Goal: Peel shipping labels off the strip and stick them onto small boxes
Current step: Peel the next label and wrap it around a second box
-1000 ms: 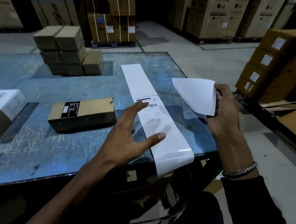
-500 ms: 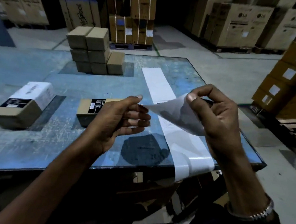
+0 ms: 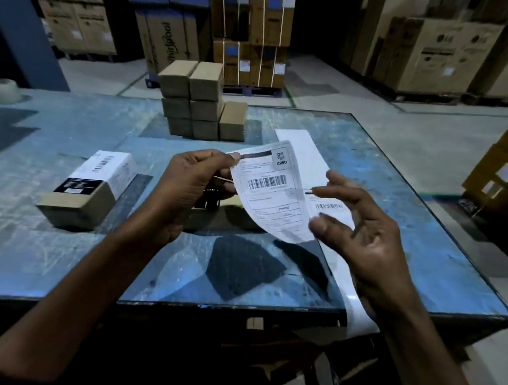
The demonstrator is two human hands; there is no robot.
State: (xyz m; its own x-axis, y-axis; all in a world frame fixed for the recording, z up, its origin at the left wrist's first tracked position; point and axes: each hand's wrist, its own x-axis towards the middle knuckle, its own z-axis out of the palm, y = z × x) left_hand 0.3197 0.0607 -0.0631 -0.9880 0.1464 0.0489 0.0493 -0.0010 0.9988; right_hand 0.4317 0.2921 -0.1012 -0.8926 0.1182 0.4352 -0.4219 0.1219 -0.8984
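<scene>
A peeled shipping label point(image 3: 272, 193) with a barcode is held up over the blue table point(image 3: 62, 257), printed side towards me. My left hand point(image 3: 186, 190) pinches its top left corner. My right hand point(image 3: 360, 239) holds its lower right corner, thumb on the front and fingers spread. The white backing strip point(image 3: 298, 147) lies on the table behind the label and hangs over the front edge. A small brown box point(image 3: 211, 222) with a black sticker sits mostly hidden under my left hand. Another small box point(image 3: 87, 192), with a white label on top, stands to the left.
A stack of several plain brown boxes point(image 3: 198, 104) stands at the back of the table. A tape roll point(image 3: 1, 92) lies at the far left. Labelled cartons point(image 3: 500, 176) are stacked off the right side, and big cartons on pallets point(image 3: 252, 33) stand behind.
The label has been turned printed side up and lifted in front of me. My left hand has taken hold of its top corner. The right hand has shifted to the lower right corner.
</scene>
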